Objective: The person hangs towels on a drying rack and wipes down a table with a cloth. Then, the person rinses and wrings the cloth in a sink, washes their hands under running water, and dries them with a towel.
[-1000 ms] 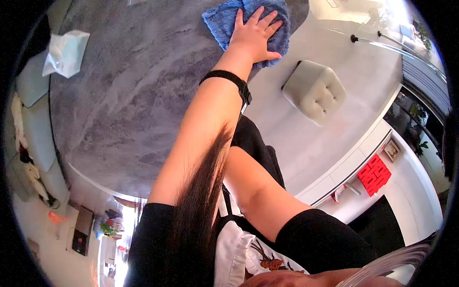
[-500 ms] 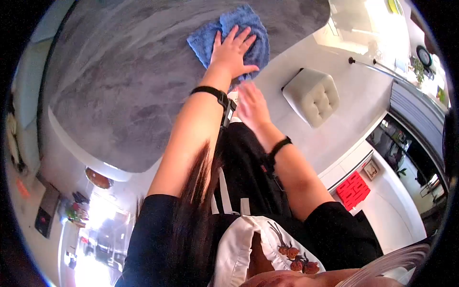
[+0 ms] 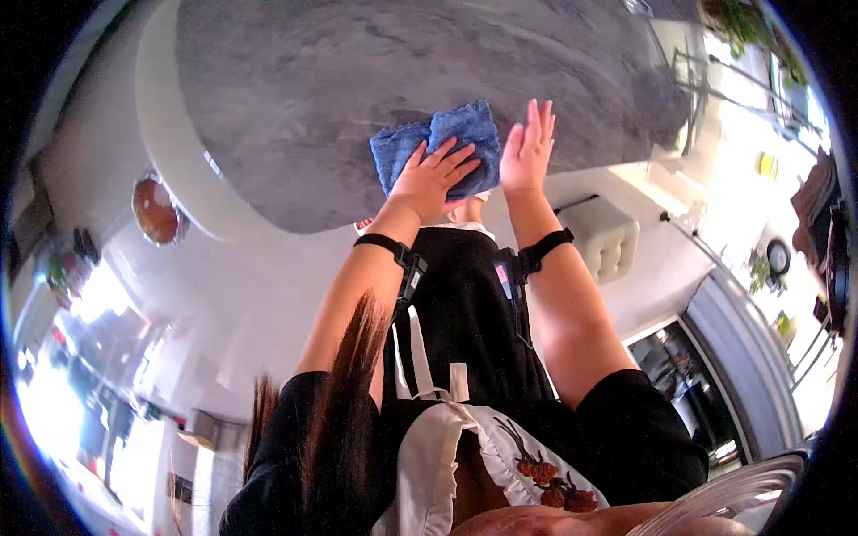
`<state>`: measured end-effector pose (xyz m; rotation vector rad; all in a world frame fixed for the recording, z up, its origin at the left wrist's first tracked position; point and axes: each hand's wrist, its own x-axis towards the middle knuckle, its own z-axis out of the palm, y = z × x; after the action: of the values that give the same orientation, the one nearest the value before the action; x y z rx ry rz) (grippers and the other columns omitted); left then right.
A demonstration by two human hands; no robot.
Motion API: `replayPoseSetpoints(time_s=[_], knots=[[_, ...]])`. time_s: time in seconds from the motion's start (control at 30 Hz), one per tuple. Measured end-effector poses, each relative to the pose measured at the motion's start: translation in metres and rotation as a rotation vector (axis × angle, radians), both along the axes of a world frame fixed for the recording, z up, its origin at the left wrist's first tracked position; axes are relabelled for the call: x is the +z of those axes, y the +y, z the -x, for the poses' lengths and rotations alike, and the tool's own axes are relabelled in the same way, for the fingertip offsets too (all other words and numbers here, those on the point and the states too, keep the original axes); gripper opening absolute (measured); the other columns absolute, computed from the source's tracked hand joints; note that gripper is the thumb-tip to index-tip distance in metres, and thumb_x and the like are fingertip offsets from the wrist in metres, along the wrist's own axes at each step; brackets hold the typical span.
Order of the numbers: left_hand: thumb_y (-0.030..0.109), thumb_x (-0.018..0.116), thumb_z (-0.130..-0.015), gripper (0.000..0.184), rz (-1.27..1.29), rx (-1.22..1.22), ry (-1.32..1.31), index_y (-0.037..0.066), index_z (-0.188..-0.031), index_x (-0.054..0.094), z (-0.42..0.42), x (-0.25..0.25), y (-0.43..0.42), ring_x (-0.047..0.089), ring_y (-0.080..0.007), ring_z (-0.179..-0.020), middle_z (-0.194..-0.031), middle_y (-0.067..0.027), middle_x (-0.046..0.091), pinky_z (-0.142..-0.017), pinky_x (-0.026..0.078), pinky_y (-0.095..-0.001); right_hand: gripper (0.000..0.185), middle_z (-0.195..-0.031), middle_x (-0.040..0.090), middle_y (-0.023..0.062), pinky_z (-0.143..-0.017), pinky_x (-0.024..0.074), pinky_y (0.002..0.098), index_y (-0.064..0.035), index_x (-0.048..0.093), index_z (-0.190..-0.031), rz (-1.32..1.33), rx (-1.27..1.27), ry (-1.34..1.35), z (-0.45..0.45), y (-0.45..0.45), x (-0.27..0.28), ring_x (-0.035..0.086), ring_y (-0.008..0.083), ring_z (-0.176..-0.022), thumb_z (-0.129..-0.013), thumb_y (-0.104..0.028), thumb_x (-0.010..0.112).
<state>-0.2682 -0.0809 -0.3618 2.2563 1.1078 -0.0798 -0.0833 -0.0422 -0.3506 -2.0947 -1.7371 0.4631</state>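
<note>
Left hand lies spread on blue cloth atop counter; open, empty right hand has risen within reach.

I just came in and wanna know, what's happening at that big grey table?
A person has their left hand resting on a blue cloth, which lies on the grey table at the near edge. Their right hand is open beside the cloth, holding nothing; I can't tell whether it touches the table. A pale stool stands to the right.
</note>
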Motion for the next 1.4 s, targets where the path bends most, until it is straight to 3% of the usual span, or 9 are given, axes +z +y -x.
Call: replayPoseSetpoints(time_s=[0.07,0.17,0.3,0.33,0.57,0.97,1.4], knots=[[0.060,0.057,-0.078,0.075,0.000,0.091,-0.014,0.029,-0.143,0.033,0.044,0.000,-0.011,0.020,-0.0202,-0.141,-0.153,0.0061,0.022,-0.112,0.017,-0.0530,0.049,-0.153,0.022,0.0094,-0.108,0.0178,0.0605,-0.0200,0.034,-0.142,0.090,0.117,-0.027,0.052,0.013,0.004,0.019,0.0357,-0.140,-0.094,-0.029,0.040],[0.060,0.060,-0.074,0.077,-0.030,0.285,0.095,0.030,-0.141,0.037,0.111,0.003,-0.021,0.024,-0.0190,-0.139,-0.151,0.0075,0.027,-0.111,0.021,-0.0513,0.050,-0.154,0.021,0.0067,-0.109,0.0146,0.0599,-0.0211,0.032,-0.144,0.119,0.346,0.029,0.122,0.022,0.004,0.017,0.0339,-0.141,-0.095,-0.030,0.039],[0.060,0.063,-0.071,0.075,-0.125,0.394,0.079,0.031,-0.138,0.042,0.183,0.002,-0.028,0.028,-0.0191,-0.137,-0.148,0.0076,0.031,-0.109,0.024,-0.0511,0.051,-0.155,0.014,0.0053,-0.109,0.0084,0.0627,-0.0224,0.026,-0.146,0.239,0.274,0.001,0.197,0.035,-0.022,0.011,0.0330,-0.142,-0.097,-0.036,0.029],[0.059,0.064,-0.070,0.076,-0.143,0.409,0.064,0.031,-0.137,0.043,0.191,0.001,-0.027,0.029,-0.0196,-0.136,-0.148,0.0072,0.032,-0.108,0.025,-0.0511,0.053,-0.156,0.010,0.0034,-0.108,0.0047,0.0636,-0.0228,0.020,-0.148,0.295,0.261,-0.126,0.207,0.036,-0.027,0.006,0.0320,-0.143,-0.098,-0.039,0.023],[0.049,0.066,-0.073,0.073,-0.124,0.411,0.015,0.030,-0.139,0.040,0.194,0.005,-0.022,0.030,-0.0193,-0.135,-0.147,0.0073,0.032,-0.107,0.027,-0.0510,0.057,-0.157,0.003,0.0018,-0.109,0.0052,0.0630,-0.0208,0.013,-0.150,0.284,0.242,-0.437,0.217,0.034,-0.030,0.002,0.0326,-0.143,-0.097,-0.038,0.028],[0.042,0.069,-0.072,0.077,0.037,0.409,-0.018,0.032,-0.140,0.037,0.195,0.007,-0.021,0.023,-0.0181,-0.139,-0.150,0.0090,0.026,-0.110,0.023,-0.0522,0.059,-0.156,0.010,0.0034,-0.105,0.0135,0.0667,-0.0188,0.018,-0.148,0.202,0.245,-0.469,0.217,0.032,-0.036,0.011,0.0369,-0.141,-0.095,-0.035,0.036],[0.043,0.067,-0.073,0.073,-0.041,0.389,-0.015,0.030,-0.139,0.039,0.196,0.006,-0.023,0.023,-0.0175,-0.138,-0.149,0.0081,0.027,-0.110,0.023,-0.0511,0.057,-0.156,0.012,0.0034,-0.104,0.0145,0.0669,-0.0191,0.019,-0.148,0.129,0.263,-0.437,0.214,0.028,-0.039,0.013,0.0362,-0.141,-0.096,-0.034,0.036]])
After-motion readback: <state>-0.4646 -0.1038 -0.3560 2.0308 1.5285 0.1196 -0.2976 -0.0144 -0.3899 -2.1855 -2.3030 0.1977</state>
